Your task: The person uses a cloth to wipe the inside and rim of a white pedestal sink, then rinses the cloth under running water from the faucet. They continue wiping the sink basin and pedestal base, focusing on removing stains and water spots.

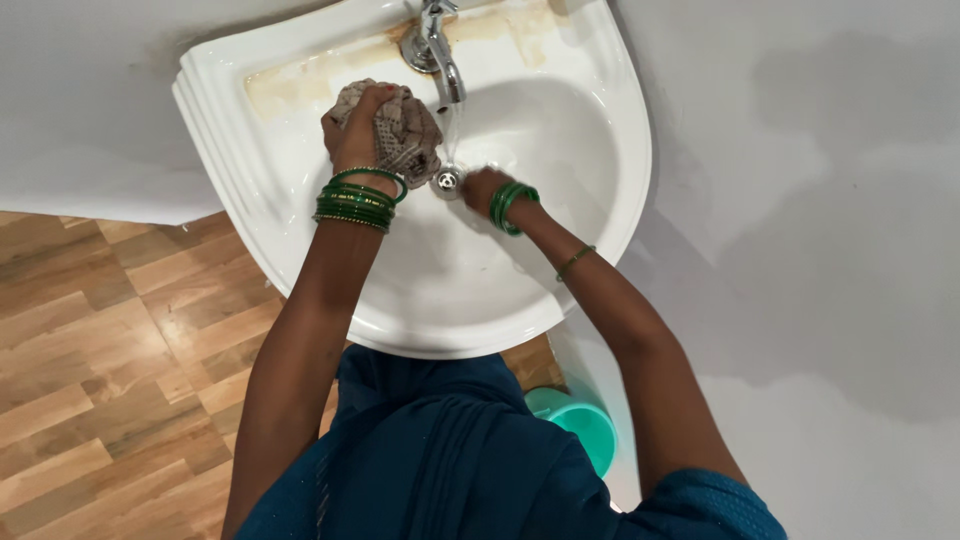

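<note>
The left hand [352, 135] is closed around a bunched, patterned beige cloth [400, 135], its fingers clamped over the top of the wad. The cloth is held over the left half of the white wash basin [600, 200], just left of the chrome tap [438, 50] and a little above the drain [447, 181]. It is crumpled into a lump with no clear long axis; its bulk lies to the tap side of the gripping fingers, touching or nearly touching the water stream [450, 135] falling from the spout.

The right hand [482, 188] rests low in the bowl, just right of the drain and directly below the tap. Its fingers are curled inward, apparently together; whether they hold anything cannot be told, as the hand is seen from the back. It lies near the cloth but apart from it, with the drain between them.

The left hand is the one on the cloth; the right hand is nearer the drain.

Green bangles [355, 205] ring both wrists. Brown staining marks the basin ledge [300, 85] left of the tap. A teal bucket [585, 425] stands on the floor below the basin's front edge.
</note>
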